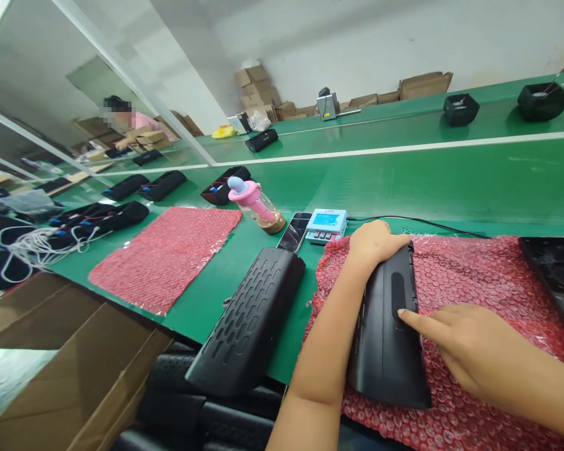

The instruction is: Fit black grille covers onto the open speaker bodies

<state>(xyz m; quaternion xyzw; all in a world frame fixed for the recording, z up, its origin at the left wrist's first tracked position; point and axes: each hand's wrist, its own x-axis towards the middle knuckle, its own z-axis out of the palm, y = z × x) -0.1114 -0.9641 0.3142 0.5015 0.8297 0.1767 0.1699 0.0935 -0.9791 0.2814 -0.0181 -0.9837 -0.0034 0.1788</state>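
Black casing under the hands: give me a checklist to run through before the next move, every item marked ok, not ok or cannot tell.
1. Left hand on the far end of the black casing: ok.
2. Right hand with its index fingertip at the raised strip: ok.
3. Casing padded by red bubble wrap: ok.
4. Perforated casing wholly on the green table: not ok, near end overhangs.
5. Underside undamaged: cannot tell.

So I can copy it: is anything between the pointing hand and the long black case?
No, nothing visible is. The right hand points, and its fingertip seems to touch the black case, by its oval strip. The left hand is at the far end, not between them.
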